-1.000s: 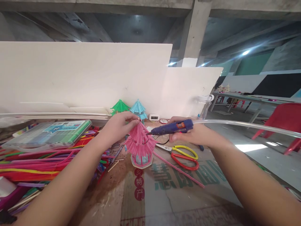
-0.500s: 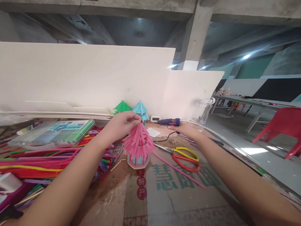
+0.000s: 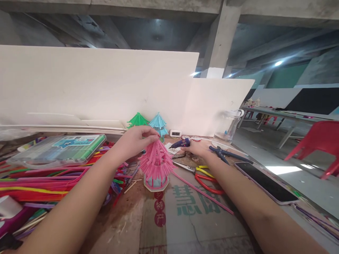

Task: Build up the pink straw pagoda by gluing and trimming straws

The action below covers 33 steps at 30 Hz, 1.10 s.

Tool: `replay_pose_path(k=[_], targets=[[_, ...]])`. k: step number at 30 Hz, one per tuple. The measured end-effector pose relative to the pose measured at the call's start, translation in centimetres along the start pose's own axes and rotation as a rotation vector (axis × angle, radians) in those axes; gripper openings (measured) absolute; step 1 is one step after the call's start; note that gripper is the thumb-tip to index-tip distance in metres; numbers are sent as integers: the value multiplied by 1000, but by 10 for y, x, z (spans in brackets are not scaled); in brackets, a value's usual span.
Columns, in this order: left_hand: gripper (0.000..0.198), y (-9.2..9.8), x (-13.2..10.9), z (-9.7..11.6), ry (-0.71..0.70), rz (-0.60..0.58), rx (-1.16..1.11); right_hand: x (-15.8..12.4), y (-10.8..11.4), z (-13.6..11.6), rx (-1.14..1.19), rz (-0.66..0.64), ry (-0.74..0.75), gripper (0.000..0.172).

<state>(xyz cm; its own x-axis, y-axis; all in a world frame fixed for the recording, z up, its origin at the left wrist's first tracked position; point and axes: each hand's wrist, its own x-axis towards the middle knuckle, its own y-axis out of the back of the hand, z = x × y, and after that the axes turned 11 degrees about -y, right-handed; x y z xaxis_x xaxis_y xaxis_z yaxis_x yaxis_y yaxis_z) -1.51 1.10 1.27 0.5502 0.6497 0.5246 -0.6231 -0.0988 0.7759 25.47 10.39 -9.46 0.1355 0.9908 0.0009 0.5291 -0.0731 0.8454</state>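
Note:
My left hand (image 3: 135, 141) pinches the tip of a pink pipe-cleaner pagoda roof (image 3: 156, 164), which stands on a small light-blue base on the cardboard-covered table (image 3: 185, 225). My right hand (image 3: 197, 148) reaches just behind it, with its fingers on the grip of a blue glue gun (image 3: 180, 143) that lies low on the table, nozzle pointing left. A long pink pipe cleaner (image 3: 203, 194) runs from the pagoda toward the lower right.
Scissors with yellow and red handles (image 3: 209, 180), blue pliers (image 3: 222, 153) and a phone (image 3: 266, 181) lie to the right. A clear plastic box (image 3: 58, 150) and heaped pipe cleaners (image 3: 39, 180) fill the left. Green (image 3: 137, 120) and blue (image 3: 158, 121) pagodas stand against white boards (image 3: 106, 88).
My right hand has carried the glue gun away from the pink roof, back and down to the table. My left hand has kept its pinch on the roof's tip.

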Motion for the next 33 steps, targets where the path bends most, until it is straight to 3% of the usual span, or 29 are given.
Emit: replay_pose_path(k=[7, 11, 14, 17, 22, 26, 29, 33], targets=[[29, 0, 1, -1, 10, -4, 33, -8, 6, 3, -90, 17, 58, 32], [29, 0, 1, 0, 16, 0, 51, -20, 12, 6, -184, 39, 29, 26], [28, 0, 2, 1, 27, 1, 62, -39, 24, 3, -268, 86, 4, 22], [27, -1, 2, 2, 49, 26, 58, -69, 31, -8, -299, 71, 91, 24], [26, -4, 2, 3, 58, 60, 65, -120, 12, -29, -398, -69, 293, 29], [29, -5, 1, 2, 50, 53, 81, -134, -11, -36, -478, -128, 297, 20], [29, -4, 1, 2, 49, 40, 86, -130, -10, -36, -466, -70, 250, 16], [28, -4, 1, 2, 43, 38, 71, -129, 14, -36, -337, 95, 243, 17]])
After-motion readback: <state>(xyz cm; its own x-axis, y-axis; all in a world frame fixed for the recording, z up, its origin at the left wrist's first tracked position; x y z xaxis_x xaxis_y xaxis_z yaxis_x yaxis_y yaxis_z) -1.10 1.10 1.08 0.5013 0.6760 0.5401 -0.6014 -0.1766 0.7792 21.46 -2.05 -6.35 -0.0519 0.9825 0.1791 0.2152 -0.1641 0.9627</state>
